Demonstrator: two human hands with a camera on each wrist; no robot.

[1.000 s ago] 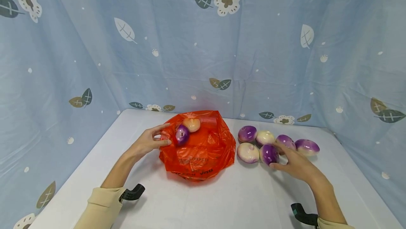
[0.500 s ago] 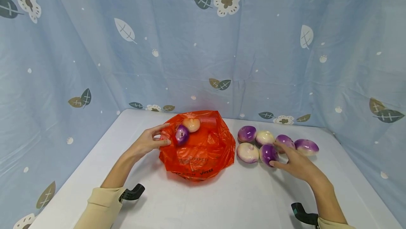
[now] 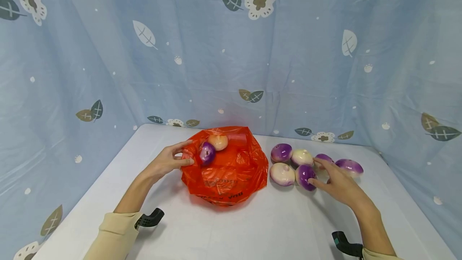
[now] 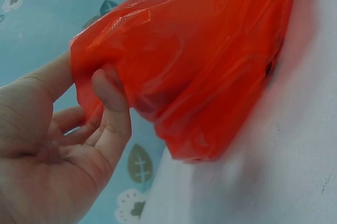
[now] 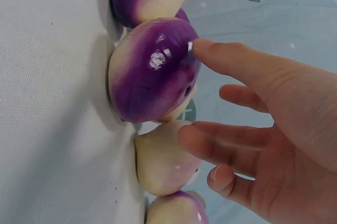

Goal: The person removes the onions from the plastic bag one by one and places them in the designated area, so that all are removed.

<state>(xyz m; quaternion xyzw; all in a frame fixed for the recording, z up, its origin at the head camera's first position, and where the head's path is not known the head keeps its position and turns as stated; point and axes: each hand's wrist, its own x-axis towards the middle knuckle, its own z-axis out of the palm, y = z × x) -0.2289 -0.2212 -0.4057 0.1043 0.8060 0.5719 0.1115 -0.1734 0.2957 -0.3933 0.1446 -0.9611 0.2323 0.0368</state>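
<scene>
A red plastic bag (image 3: 231, 176) lies with its mouth facing me, holding a purple onion (image 3: 207, 153) and a pale onion (image 3: 218, 142), both glossy. My left hand (image 3: 169, 162) pinches its left rim, thumb on one side and fingers on the other; the left wrist view shows the thumb against the film. Over the onion group at right is my right hand (image 3: 339, 182), fingers spread. Its thumb tip touches or nearly touches the nearest purple onion (image 5: 152, 71). The other fingers reach over a paler onion (image 5: 166, 161) behind, partly covering it in the head view.
Beside the bag sit more onions: a purple one (image 3: 281, 152), a cream one (image 3: 302, 157), another cream one (image 3: 282, 174) and a purple one (image 3: 349, 166) at far right. A white table (image 3: 234, 232) carries everything. A patterned blue curtain (image 3: 202, 51) encloses the back and sides.
My right thumb has shifted slightly up across the nearest purple onion from its lower right edge. The left hand, the bag and the onions keep their places.
</scene>
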